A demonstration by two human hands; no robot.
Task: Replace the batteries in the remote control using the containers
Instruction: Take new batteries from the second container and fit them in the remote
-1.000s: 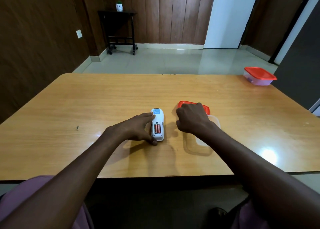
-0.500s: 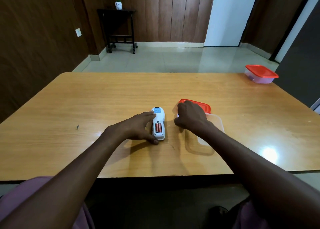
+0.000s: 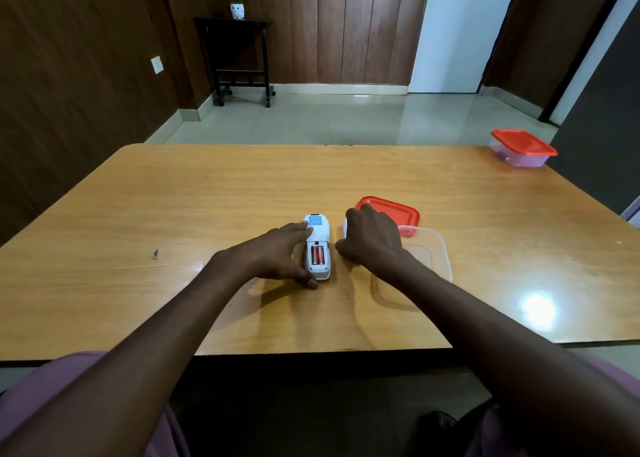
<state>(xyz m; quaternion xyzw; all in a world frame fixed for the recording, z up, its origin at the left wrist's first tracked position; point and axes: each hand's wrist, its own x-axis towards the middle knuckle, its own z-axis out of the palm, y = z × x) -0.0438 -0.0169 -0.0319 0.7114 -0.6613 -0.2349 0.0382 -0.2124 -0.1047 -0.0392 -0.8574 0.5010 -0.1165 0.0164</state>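
Your left hand [image 3: 277, 254] steadies the remote control [image 3: 317, 247]; your right hand [image 3: 372, 238] rests beside it.

The remote lies back-up mid-table [image 3: 173, 214], two red batteries [image 3: 318, 255] in its uncovered bay, your left fingers and thumb clasping its left edge. Your right fingers curl over something white; what they hold I cannot tell. A red lid [image 3: 393, 212] and clear container [image 3: 427, 252] lie right; a lidded container [image 3: 521, 148] sits far right.

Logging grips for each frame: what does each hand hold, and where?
Left hand grips the remote by its left edge, thumb at the near end. Right hand is curled; what it holds cannot be told.
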